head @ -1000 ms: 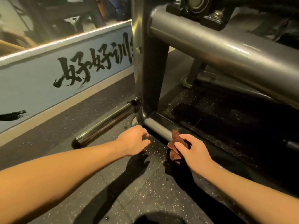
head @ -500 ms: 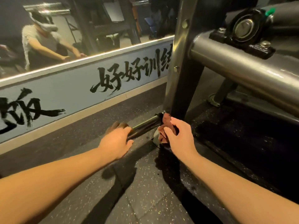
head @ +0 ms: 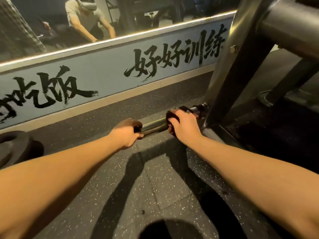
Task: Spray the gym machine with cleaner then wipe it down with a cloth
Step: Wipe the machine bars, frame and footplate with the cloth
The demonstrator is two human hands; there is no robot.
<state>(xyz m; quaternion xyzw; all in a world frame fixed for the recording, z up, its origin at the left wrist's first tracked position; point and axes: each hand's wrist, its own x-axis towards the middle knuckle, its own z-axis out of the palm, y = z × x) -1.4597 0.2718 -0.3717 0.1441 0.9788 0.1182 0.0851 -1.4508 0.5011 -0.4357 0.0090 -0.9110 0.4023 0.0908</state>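
Both hands on the low chrome bar (head: pixel 153 125) of the gym machine (head: pixel 229 75), cloth (head: pixel 172 116) under the right hand (head: pixel 184 125).

We see the dark reddish cloth right of frame centre, wrapped over the bar, which sticks out sideways from the foot of the machine's grey upright. The right hand curls its fingers over the cloth and holds it against the bar, near the collar by the upright. The left hand (head: pixel 126 133), just left of centre, has its fingers wrapped round the bar's free end, and bare chrome shows between the two hands. Speckled dark floor (head: pixel 155 178) fills the lower frame. A weight plate (head: pixel 15 145) lies at the left edge. Across the upper half we note a pale blue wall band (head: pixel 103 75) with black brush characters and a mirror (head: pixel 51 23) above it.
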